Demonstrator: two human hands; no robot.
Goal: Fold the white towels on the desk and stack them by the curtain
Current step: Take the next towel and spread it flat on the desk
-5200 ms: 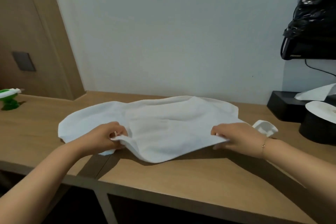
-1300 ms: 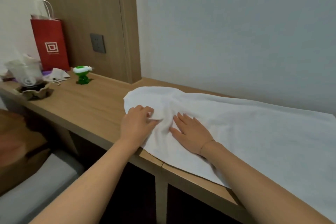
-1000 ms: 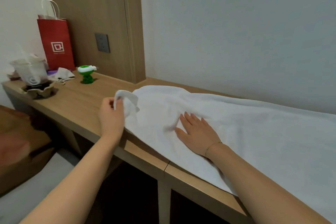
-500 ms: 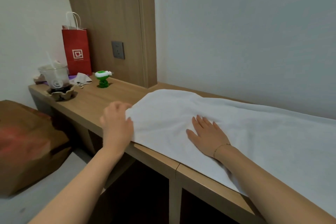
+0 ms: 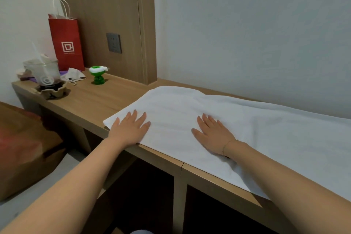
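Both hands flat, palms down, on white towel (image 5: 237, 129), fingers straight and slightly spread, holding nothing. Left hand (image 5: 129, 129) pressing towel's near left corner at bench (image 5: 91, 104) front edge, heel of palm just over the edge. Right hand (image 5: 212, 135) resting further right on the cloth, well apart from the left, thin bracelet (image 5: 228, 143) at wrist. Towel spread smooth along bench against pale wall, running off right side of view, near edge following bench front. Further left on bench, well apart from towel: green toy (image 5: 97, 76), red paper bag (image 5: 66, 43) upright against wood panel, plastic cup (image 5: 47, 74) in cardboard holder, crumpled white item (image 5: 75, 76) beside it. Grey wall socket (image 5: 114, 42) on wood panel above
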